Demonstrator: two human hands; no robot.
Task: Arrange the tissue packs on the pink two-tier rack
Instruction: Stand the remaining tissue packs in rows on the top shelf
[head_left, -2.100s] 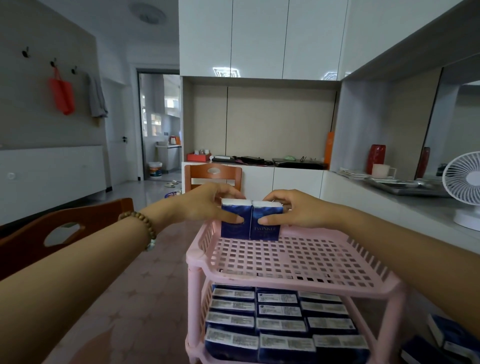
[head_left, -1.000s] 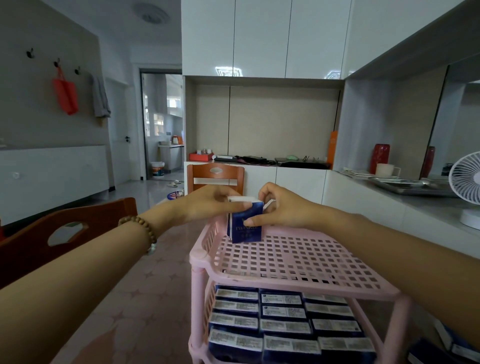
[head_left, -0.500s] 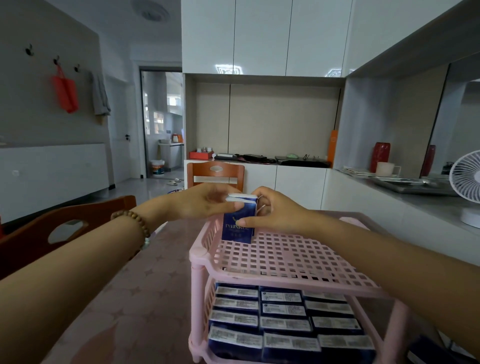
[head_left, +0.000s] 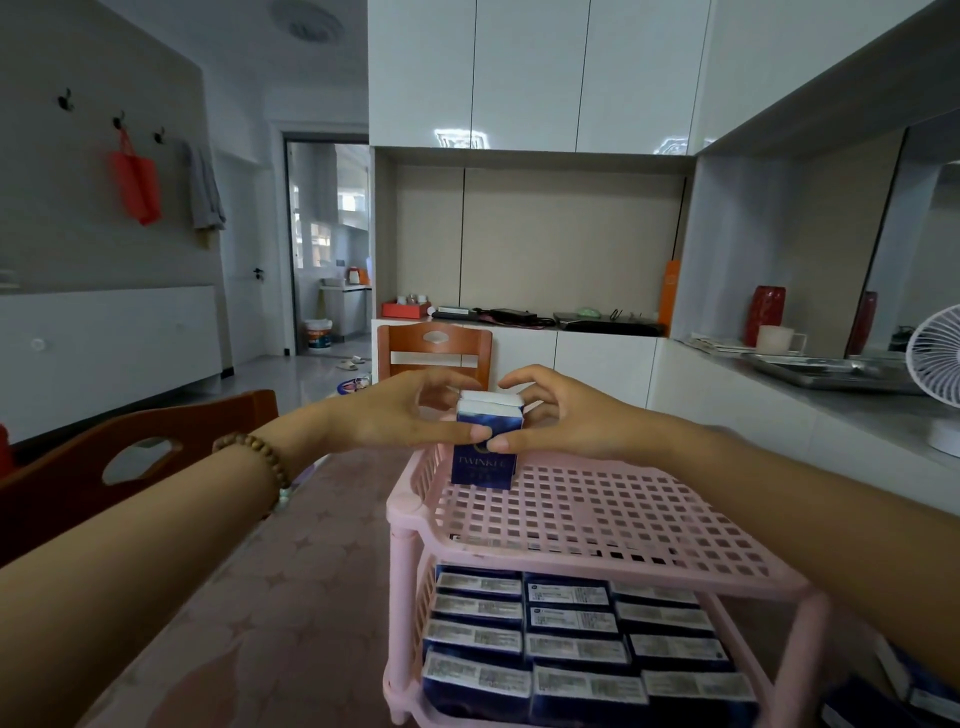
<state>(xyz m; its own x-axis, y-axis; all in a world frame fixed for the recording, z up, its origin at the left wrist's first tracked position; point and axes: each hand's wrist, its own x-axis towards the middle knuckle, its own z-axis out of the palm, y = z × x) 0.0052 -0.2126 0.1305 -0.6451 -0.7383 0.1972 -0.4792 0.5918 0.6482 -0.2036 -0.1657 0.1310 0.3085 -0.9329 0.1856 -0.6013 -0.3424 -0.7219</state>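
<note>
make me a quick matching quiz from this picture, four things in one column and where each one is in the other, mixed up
Things
1. blue tissue pack
2. rows of tissue packs
3. red bag
4. white fan

Places
A. hanging from a wall hook
B. lower tier of the pink rack
C. on the counter at the right edge
D. upright on the top tier, pinched by the left hand and right hand

Pairs: 1-D, 2-B, 3-A, 4-C
</note>
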